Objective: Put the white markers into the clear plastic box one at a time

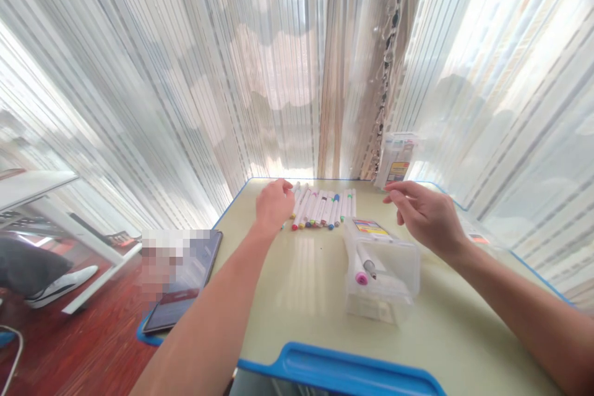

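Note:
A row of white markers (320, 207) with coloured ends lies side by side near the table's far edge. My left hand (273, 205) is at the left end of this row, its fingers curled inward and partly hidden behind the hand. What they hold, if anything, does not show. My right hand (424, 213) hovers to the right of the row with fingers apart and nothing in them. Between my forearms a clear plastic box (408, 266) lies on the table. Inside it are a pink-ended marker (361, 277) and a grey-ended marker (369, 267).
Another clear box (396, 164) stands at the far right edge. A clear plastic piece (485, 234) lies beyond my right wrist. A tablet (185, 284) rests at the left edge. The table (301, 297) has a blue tray rim (362, 368) in front; striped curtains (278, 74) hang behind.

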Motion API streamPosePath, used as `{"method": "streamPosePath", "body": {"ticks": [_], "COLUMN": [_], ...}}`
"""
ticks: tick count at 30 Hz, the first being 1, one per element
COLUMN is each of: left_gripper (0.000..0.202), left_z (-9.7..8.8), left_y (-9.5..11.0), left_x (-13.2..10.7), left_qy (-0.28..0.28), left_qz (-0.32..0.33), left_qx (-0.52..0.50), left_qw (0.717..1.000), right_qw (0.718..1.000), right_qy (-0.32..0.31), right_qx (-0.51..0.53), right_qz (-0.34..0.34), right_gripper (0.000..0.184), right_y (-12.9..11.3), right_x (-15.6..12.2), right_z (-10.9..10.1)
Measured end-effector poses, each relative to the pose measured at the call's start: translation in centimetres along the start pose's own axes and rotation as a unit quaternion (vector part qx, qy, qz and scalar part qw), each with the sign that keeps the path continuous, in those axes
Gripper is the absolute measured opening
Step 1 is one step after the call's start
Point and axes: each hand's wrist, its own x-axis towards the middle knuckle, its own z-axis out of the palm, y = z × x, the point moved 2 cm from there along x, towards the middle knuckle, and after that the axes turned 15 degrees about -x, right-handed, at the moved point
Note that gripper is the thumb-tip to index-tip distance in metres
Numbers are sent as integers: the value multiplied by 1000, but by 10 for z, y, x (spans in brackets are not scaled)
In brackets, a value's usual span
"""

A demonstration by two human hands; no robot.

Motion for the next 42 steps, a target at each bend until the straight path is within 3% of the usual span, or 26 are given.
{"method": "streamPosePath", "body": {"ticks": [5, 10, 23, 27, 32, 35, 38, 42], "left_gripper": [24, 21, 15, 20, 27, 24, 26, 29], "left_z": [-2, 3, 0, -8, -5, 6, 16, 22], "left_y": [-23, -27, -37, -23, 18, 37, 45, 47], "left_x": [9, 9, 11, 11, 0, -14, -25, -33], "left_qy": [-39, -77, -53, -16, 14, -43, -119, -161], "left_qz": [-47, -61, -74, -31, 75, 154, 157, 161], "left_qx": [48, 80, 118, 78, -21, -159, -203, -235], "left_qw": [997, 992, 989, 996, 997, 974, 959, 945], "right_qw": [999, 998, 998, 999, 998, 988, 973, 967], "right_qy": [-8, -3, -20, -16, -27, -26, -40, -48], "right_qx": [-25, -36, -33, -22, 64, 150, 225, 252], "right_qz": [-46, -52, -51, -36, -2, 25, 32, 11], "right_gripper": [24, 22, 20, 20, 28, 43, 57, 51], "right_y": [3, 4, 7, 6, 8, 10, 5, -4], "right_x": [-1, 0, -1, -1, 2, 4, 4, 0], "right_z": [5, 5, 8, 6, 6, 7, 8, 10]}}
